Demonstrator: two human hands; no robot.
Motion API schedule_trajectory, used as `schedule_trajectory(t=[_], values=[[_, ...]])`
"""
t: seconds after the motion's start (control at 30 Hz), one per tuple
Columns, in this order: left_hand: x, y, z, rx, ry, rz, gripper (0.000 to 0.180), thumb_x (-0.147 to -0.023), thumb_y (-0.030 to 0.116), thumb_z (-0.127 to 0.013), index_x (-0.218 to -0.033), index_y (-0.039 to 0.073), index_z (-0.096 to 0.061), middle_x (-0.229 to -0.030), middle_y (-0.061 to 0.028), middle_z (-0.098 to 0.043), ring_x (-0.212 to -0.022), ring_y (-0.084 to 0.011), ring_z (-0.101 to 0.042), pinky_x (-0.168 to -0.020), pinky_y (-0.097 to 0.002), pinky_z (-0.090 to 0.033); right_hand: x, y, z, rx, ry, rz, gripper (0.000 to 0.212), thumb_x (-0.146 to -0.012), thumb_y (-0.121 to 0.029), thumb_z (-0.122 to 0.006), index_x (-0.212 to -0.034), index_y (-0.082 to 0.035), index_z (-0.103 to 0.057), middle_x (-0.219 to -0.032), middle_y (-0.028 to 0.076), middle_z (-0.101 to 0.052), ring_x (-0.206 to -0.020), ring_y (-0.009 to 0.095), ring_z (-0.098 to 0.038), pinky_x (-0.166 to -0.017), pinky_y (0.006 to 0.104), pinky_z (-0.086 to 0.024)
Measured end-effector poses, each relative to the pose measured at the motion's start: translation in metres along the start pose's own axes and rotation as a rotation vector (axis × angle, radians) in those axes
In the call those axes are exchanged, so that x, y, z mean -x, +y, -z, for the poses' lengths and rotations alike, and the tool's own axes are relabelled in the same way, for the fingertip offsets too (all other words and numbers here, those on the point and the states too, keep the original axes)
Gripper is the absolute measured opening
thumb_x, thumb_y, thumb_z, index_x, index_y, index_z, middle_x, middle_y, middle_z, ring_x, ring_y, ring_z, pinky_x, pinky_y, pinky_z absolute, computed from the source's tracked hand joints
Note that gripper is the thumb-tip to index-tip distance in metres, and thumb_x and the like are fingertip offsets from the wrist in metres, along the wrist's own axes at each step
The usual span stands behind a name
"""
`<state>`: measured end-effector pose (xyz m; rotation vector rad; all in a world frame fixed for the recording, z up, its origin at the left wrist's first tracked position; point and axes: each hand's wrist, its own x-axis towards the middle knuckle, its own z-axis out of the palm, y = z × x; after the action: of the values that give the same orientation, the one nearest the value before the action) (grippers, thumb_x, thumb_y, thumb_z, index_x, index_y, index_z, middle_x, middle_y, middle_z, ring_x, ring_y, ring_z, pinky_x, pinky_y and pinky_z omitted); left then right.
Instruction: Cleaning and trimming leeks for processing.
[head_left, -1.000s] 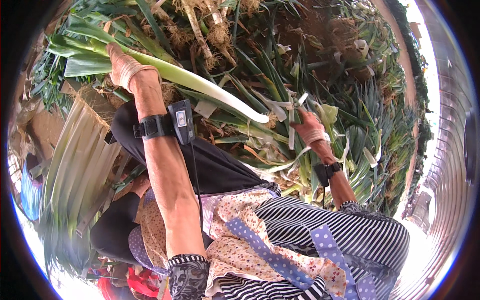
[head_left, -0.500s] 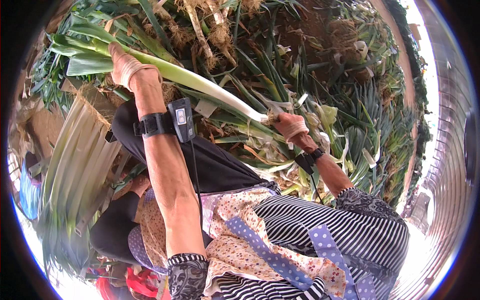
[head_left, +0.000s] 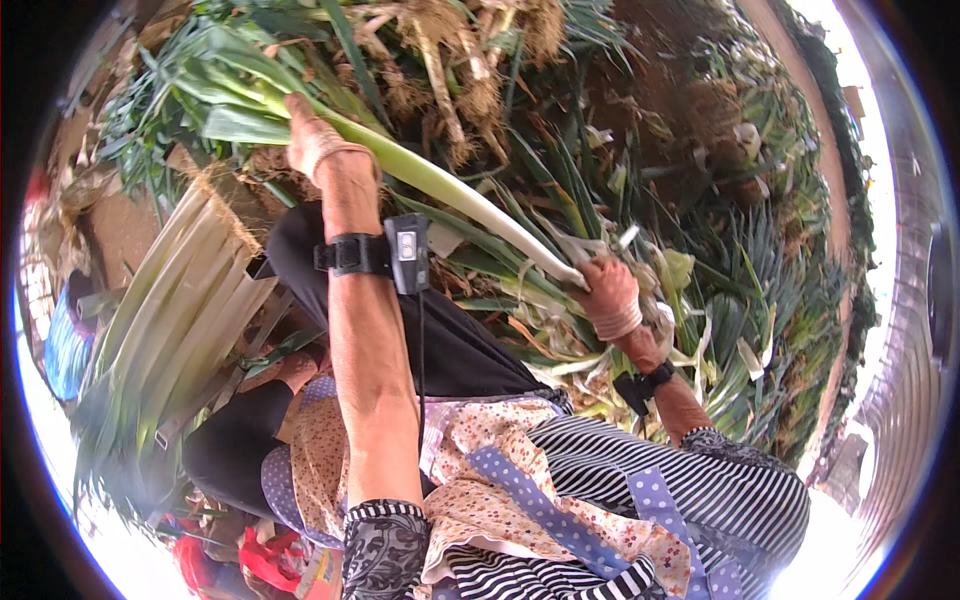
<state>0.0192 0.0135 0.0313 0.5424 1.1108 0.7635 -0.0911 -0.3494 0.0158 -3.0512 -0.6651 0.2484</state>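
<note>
A long leek (head_left: 455,189) slants across the middle, its green leaves at the upper left and its white root end at the lower right. My left hand (head_left: 318,140), with a wrap around the palm, is closed around it just below the leaves. At the other end my right hand (head_left: 610,296), also wrapped, has its fingers closed at the root end. Those fingers cover the roots. Beneath the stalk lie loose leek leaves and peeled outer layers (head_left: 550,345).
On my left stands a thick bundle of leeks (head_left: 175,300), pale stalks upward. More leeks with dirty roots (head_left: 440,90) lie ahead. A heap of green leaves (head_left: 770,300) spreads along the right. My dark-trousered knee (head_left: 305,245) is below the left hand.
The view has shifted slightly, so most of the scene appears further right. My right hand has moved lower and turned at the root end. My left hand keeps its hold near the leaves.
</note>
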Motion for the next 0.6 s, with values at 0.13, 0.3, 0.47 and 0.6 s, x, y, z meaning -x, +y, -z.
schedule_trajectory(t=[0.13,0.3,0.47,0.6], values=[[-0.009,-0.004,0.003,0.009,0.062,0.061,0.035,-0.081,0.036,-0.069,-0.084,0.003,-0.058,-0.066,-0.0046,-0.053,-0.052,-0.018,-0.051,-0.047,-0.0321,-0.044,-0.003,0.006,-0.03,-0.009,-0.099,0.03,0.021,-0.078,-0.031,-0.063,-0.089,-0.013,-0.065,-0.079,0.01,-0.059,-0.079,0.031,-0.06,-0.071,0.0428,-0.047],[-0.02,-0.002,0.005,0.166,-0.042,0.03,0.032,-0.081,0.036,-0.069,-0.081,0.005,-0.057,-0.061,-0.0041,-0.052,-0.043,-0.0175,-0.049,-0.039,-0.0316,-0.043,0.044,0.093,-0.052,-0.079,-0.323,-0.604,0.027,-0.074,-0.029,-0.062,-0.096,-0.014,-0.065,-0.089,0.014,-0.062,-0.085,0.034,-0.061,-0.073,0.0447,-0.049],[-0.002,0.003,0.005,0.226,-0.062,0.245,0.043,-0.08,0.052,-0.064,-0.08,0.01,-0.056,-0.06,-0.0036,-0.051,-0.044,-0.0177,-0.05,-0.04,-0.0304,-0.042,0.017,0.072,0.003,-0.129,0.064,-0.374,0.052,-0.07,-0.03,-0.072,-0.116,-0.011,-0.058,-0.116,0.016,-0.057,-0.105,0.034,-0.054,-0.089,0.0421,-0.044],[-0.003,-0.011,0.01,0.289,-0.173,0.405,0.055,-0.078,0.068,-0.054,-0.077,0.013,-0.053,-0.058,-0.0039,-0.052,-0.048,-0.02,-0.053,-0.044,-0.0336,-0.044,-0.012,0.016,0.02,-0.089,0.122,0.009,0.055,-0.068,-0.037,-0.074,-0.111,-0.005,-0.059,-0.108,0.017,-0.059,-0.099,0.034,-0.055,-0.084,0.0435,-0.044]])
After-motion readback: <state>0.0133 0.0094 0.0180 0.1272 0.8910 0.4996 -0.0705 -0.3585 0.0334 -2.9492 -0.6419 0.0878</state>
